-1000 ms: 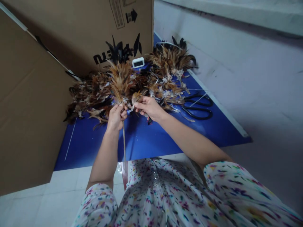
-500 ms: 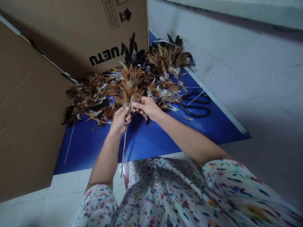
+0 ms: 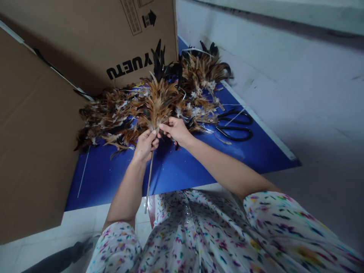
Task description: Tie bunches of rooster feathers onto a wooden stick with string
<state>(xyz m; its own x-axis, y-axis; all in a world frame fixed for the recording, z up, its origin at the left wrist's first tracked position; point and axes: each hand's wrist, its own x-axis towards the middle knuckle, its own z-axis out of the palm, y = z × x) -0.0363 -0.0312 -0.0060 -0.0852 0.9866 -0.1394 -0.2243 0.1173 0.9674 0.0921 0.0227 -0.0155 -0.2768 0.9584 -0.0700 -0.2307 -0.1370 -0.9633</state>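
The left hand is gripping a thin wooden stick near its upper end, fingers curled tight around it, while the stick's lower end is pointing down toward the person's patterned lap. The stick is carrying a bunch of brown feathers at its top, fanning upward just above the left hand. The right hand is sitting just beside the left hand, on its right, with thumb and forefinger pinched together at the base of the feather bunch; what exactly they are pinching is too small to tell.

Behind the stick, a loose pile of brown and black feathers is lying across a blue mat, spreading to the left of the stick and away from the person. A second feather cluster is lying farther back and to the right of the stick. A pair of black scissors is resting on the mat well to the right of the stick, handles pointing right. A cardboard box with black printed letters is standing behind the pile, and a large cardboard sheet is leaning to the left of the stick. The mat is lying on a pale floor.
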